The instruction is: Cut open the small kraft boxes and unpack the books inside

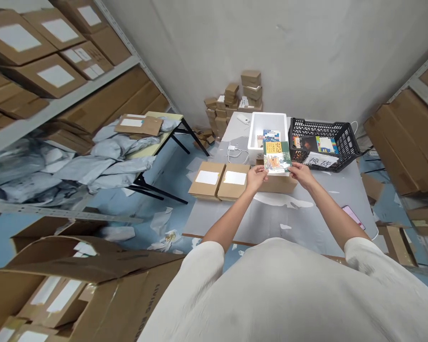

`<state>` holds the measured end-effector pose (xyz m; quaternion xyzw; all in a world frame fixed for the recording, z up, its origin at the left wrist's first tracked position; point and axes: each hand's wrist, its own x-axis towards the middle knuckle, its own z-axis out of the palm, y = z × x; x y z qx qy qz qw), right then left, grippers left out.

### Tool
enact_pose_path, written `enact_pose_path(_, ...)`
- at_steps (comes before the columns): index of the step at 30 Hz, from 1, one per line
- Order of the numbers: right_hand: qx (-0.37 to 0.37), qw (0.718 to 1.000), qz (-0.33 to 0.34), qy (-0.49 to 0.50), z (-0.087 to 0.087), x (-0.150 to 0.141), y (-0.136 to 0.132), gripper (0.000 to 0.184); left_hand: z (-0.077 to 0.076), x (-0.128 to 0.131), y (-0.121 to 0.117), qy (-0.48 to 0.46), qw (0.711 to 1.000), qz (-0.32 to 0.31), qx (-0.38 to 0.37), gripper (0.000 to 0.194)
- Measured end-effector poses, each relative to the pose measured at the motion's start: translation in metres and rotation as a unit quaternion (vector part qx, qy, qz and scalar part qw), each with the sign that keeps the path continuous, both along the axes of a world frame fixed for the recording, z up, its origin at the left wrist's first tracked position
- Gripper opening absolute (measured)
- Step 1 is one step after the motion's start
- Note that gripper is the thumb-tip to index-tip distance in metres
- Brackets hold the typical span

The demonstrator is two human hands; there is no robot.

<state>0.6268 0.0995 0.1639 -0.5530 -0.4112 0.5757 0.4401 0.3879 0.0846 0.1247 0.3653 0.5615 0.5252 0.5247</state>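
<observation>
Grey bench (pixel 235 228): at twelve o'clock, book (pixel 277 156) before white bin (pixel 251 137), each hand's grip pinching a lower corner, left (pixel 257 179), right (pixel 301 175); likely light, bendable, best held edgewise.

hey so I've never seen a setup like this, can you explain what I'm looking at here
There is no robot: a person works with two bare hands. The single picture comes from a camera worn on their head, looking forward and down, so their own arms reach away from you. The left hand and right hand hold an illustrated book near its lower corners. On the grey table are a white bin, a black crate, labelled cardboard packages and a phone.
</observation>
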Motion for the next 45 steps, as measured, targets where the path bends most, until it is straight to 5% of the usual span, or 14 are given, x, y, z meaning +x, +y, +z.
enact_pose_path(5, 0.005, 0.997, -0.067, 0.035, 0.001, -0.027, 0.043, 0.038, 0.011, -0.014, 0.05, 0.008, 0.999, -0.017, 0.026, 0.044)
enact_pose_path(9, 0.001, 0.993, -0.102, 0.064, -0.006, -0.037, 0.057, 0.04, 0.004, -0.023, 0.073, 0.036, 0.995, -0.027, 0.086, 0.056)
enact_pose_path(18, -0.003, 0.996, -0.087, 0.021, -0.022, -0.029, 0.055, 0.028, -0.038, -0.04, 0.073, 0.102, 0.993, -0.004, 0.064, 0.035)
enact_pose_path(26, 0.044, 0.992, -0.05, -0.112, -0.034, -0.018, 0.052, 0.036, -0.053, -0.037, 0.069, 0.184, 0.981, -0.013, 0.054, 0.071)
enact_pose_path(28, 0.094, 0.966, -0.029, -0.24, -0.039, -0.013, 0.049, 0.04, -0.057, -0.036, 0.069, 0.224, 0.972, -0.046, 0.059, 0.081)
enact_pose_path(31, 0.154, 0.882, 0.032, -0.445, -0.05, -0.004, 0.041, 0.049, -0.067, -0.034, 0.063, 0.289, 0.951, -0.093, 0.054, 0.08)
enact_pose_path(35, 0.11, 0.821, 0.111, -0.549, -0.076, 0.004, 0.026, 0.036, -0.081, -0.035, 0.05, 0.333, 0.932, -0.139, 0.032, 0.055)
enact_pose_path(45, 0.038, 0.878, 0.046, -0.475, -0.114, 0.011, 0.013, 0.05, -0.087, -0.034, 0.033, 0.305, 0.938, -0.164, 0.029, 0.055)
